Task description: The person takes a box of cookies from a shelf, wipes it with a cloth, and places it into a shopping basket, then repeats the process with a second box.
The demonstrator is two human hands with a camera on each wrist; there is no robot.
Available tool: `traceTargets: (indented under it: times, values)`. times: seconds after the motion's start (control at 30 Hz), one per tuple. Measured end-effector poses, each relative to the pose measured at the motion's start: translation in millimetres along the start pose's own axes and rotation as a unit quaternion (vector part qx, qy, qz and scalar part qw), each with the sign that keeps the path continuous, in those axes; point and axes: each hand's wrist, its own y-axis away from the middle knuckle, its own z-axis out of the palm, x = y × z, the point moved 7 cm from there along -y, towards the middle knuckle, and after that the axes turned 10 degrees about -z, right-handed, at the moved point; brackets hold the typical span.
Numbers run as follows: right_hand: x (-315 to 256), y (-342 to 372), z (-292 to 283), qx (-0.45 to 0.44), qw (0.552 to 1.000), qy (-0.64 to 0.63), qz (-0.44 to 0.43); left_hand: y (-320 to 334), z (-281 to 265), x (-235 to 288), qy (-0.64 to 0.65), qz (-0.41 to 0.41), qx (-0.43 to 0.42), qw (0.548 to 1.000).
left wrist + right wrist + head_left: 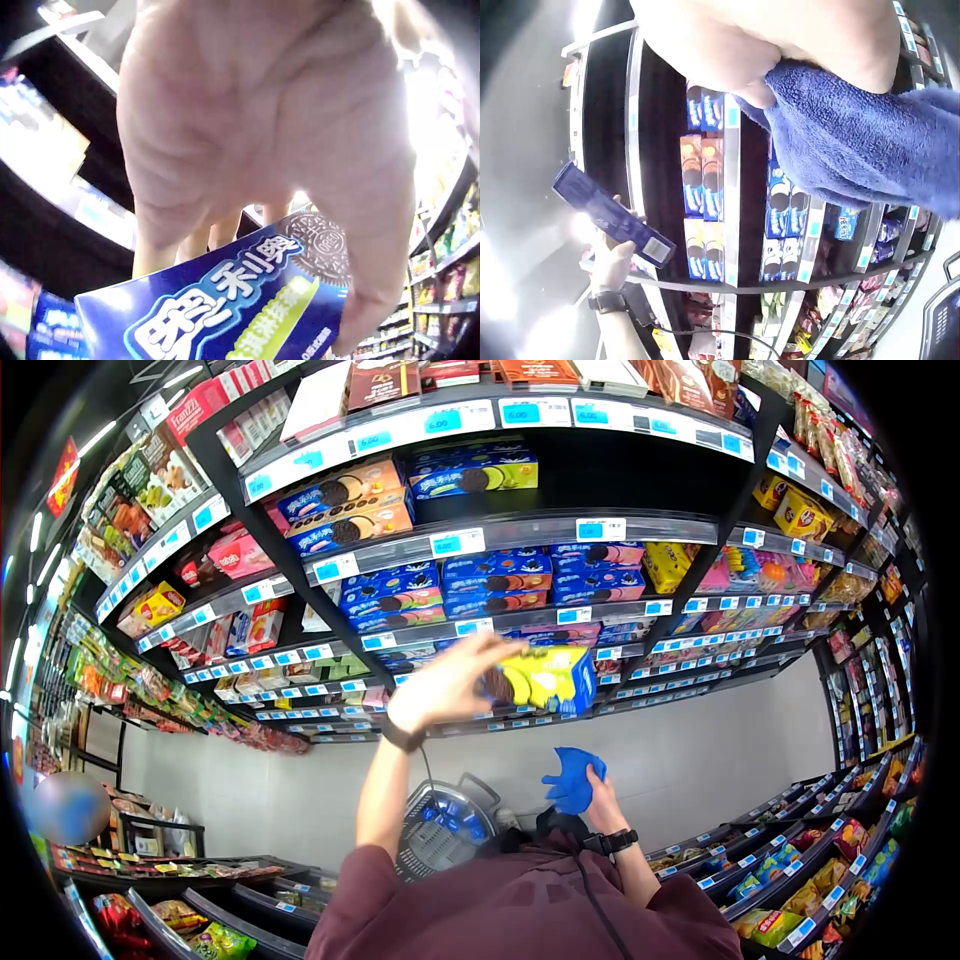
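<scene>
My left hand point(445, 682) holds a blue and yellow-green box of Oreo cookies point(560, 678) in front of the shelves. In the left wrist view, the thumb and fingers grip the edges of the box point(217, 300), its cookie picture point(319, 247) close under the palm. The right wrist view catches the box point(604, 210) from its dark blue side. Lower down, near my body, my right hand point(602, 805) grips a blue cloth point(573, 780). Seen from the right wrist, the cloth point(840, 135) has a towel-like nap and hangs out of the curled fingers.
Boxes of Oreo cookies point(495, 580) stand stacked on the shelf ahead, with more boxes point(475, 468) one level up. On the floor by my body is a grey basket point(420, 850) with blue packs inside. Shelves of bagged snacks point(800, 900) stand at the lower right.
</scene>
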Motion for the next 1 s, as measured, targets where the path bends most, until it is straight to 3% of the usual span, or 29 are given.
traceTargets:
  times: [0.17,0.27,0.37,0.57,0.77,0.83,1.0]
  values:
    - [-54,0,7,0.05,0.998,-0.024,-0.036,-68,-88,37,-0.164,0.045,0.107,0.979]
    - [-68,-10,-7,0.071,0.995,-0.034,-0.058,-104,-124,40,-0.197,0.057,0.176,0.963]
    - [-82,-27,-16,0.035,0.995,-0.047,-0.074,-133,-141,23,-0.266,0.037,0.214,0.939]
    - [-105,-57,-23,-0.003,0.994,-0.05,-0.095,-174,-142,-44,-0.387,-0.107,0.163,0.901]
    - [-114,-78,-32,-0.013,0.994,-0.048,-0.101,-180,-134,-79,-0.396,-0.16,0.119,0.896]
    - [-110,-87,-42,0.002,0.994,-0.044,-0.098,-183,-134,-85,-0.404,-0.171,0.142,0.887]
    - [-107,-96,-56,0.008,0.997,-0.044,-0.07,-187,-131,-88,-0.403,-0.157,0.138,0.891]
